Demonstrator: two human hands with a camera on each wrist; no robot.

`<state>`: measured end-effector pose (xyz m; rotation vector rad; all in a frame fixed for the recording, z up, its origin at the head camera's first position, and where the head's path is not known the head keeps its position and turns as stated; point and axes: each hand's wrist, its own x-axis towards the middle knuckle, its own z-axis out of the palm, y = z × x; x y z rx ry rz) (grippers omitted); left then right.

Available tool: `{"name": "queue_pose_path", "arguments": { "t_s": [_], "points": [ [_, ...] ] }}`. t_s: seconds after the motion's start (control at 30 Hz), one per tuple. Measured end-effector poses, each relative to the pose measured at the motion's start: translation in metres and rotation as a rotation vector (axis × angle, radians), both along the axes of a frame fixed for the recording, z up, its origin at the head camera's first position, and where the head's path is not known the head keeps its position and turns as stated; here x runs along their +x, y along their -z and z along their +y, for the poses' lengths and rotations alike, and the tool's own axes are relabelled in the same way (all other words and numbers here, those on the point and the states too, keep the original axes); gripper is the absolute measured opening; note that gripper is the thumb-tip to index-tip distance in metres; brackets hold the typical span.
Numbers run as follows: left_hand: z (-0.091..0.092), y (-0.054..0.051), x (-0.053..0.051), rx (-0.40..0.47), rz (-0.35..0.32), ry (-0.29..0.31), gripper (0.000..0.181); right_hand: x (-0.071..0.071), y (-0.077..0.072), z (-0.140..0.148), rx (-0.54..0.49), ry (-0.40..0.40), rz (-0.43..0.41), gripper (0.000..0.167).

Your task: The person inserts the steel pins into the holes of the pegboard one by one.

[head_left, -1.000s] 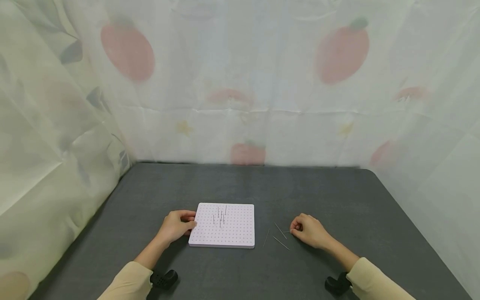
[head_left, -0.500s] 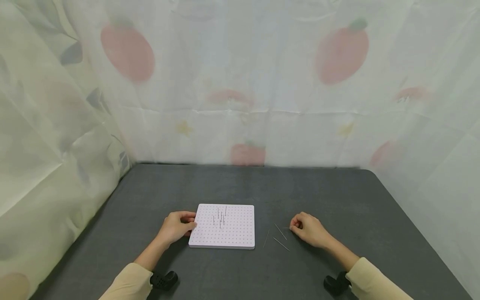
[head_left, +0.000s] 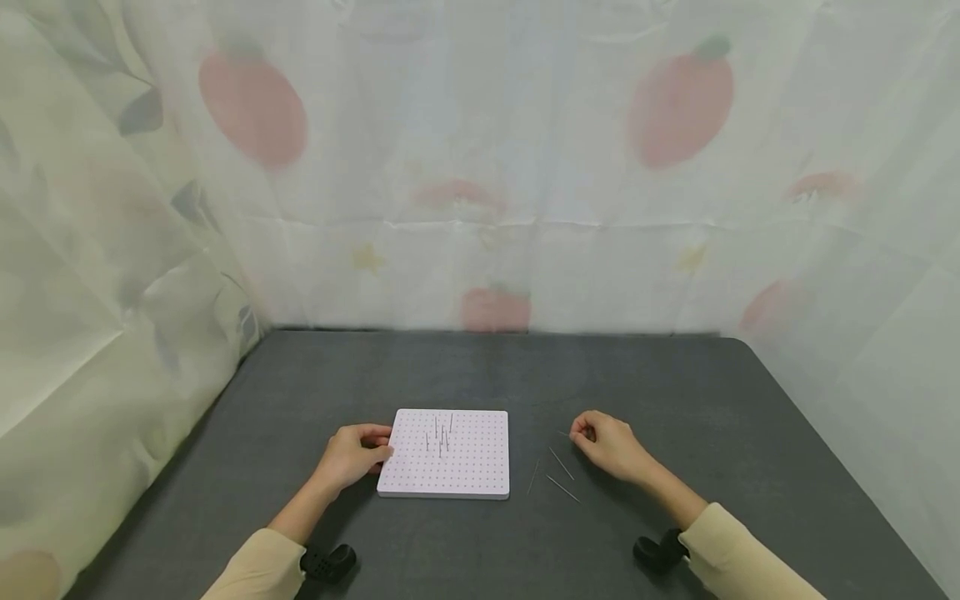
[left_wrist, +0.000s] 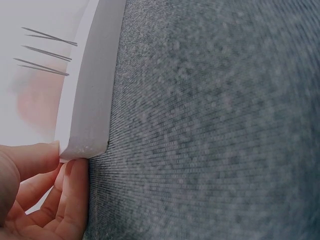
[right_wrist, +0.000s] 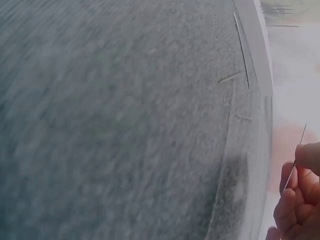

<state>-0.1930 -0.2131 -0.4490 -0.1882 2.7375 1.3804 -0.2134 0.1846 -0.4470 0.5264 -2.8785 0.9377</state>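
Note:
A white board with a grid of small holes [head_left: 480, 468] lies flat on the dark table. Several thin metal needles [head_left: 440, 446] stand up from its left-centre part. My left hand [head_left: 351, 455] grips the board's left edge, the thumb [left_wrist: 37, 159] at the top edge and the fingers along its side. To the right of the board, my right hand [head_left: 611, 446] is raised over the table. Its thumb and fingertips pinch one needle [right_wrist: 303, 134], which sticks out on both sides of the grip in the right wrist view.
Three loose needles lie on the table between board and right hand: one nearest the board [head_left: 533, 477], one slanted behind [head_left: 561, 463], one in front [head_left: 563, 488]. A pale curtain with fruit prints [head_left: 480, 250] hangs behind the table [head_left: 480, 550] and along its sides.
My right hand has moved up and slightly left with the needle, away from the loose ones. The left hand and the board have stayed put.

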Motion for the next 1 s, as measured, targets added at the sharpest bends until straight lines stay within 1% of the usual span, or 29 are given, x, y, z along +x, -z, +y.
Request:
{"name": "queue_pose_path", "arguments": {
  "t_s": [0.17, 0.27, 0.53, 0.7, 0.87, 1.0],
  "points": [
    [0.001, 0.0, 0.001, 0.001, -0.005, -0.002, 0.036, -0.002, -0.002, -0.007, -0.023, 0.016, -0.034, 0.004],
    [0.002, 0.0, 0.0, 0.001, -0.006, 0.0, 0.036, -0.004, -0.002, -0.011, -0.037, 0.025, -0.04, 0.004],
    [0.001, 0.002, -0.003, -0.004, -0.007, 0.003, 0.036, -0.009, -0.005, -0.028, -0.078, -0.002, -0.065, 0.005],
    [0.0, 0.002, -0.002, -0.005, -0.007, 0.0, 0.036, -0.009, -0.007, -0.04, -0.087, -0.002, -0.053, 0.004],
    [0.0, 0.002, -0.002, -0.005, -0.004, -0.005, 0.036, -0.008, -0.006, -0.048, -0.105, -0.02, -0.019, 0.003],
    [-0.001, 0.002, -0.001, -0.012, 0.003, -0.004, 0.035, -0.008, -0.007, -0.054, -0.136, -0.018, -0.01, 0.007]
  ]
}}
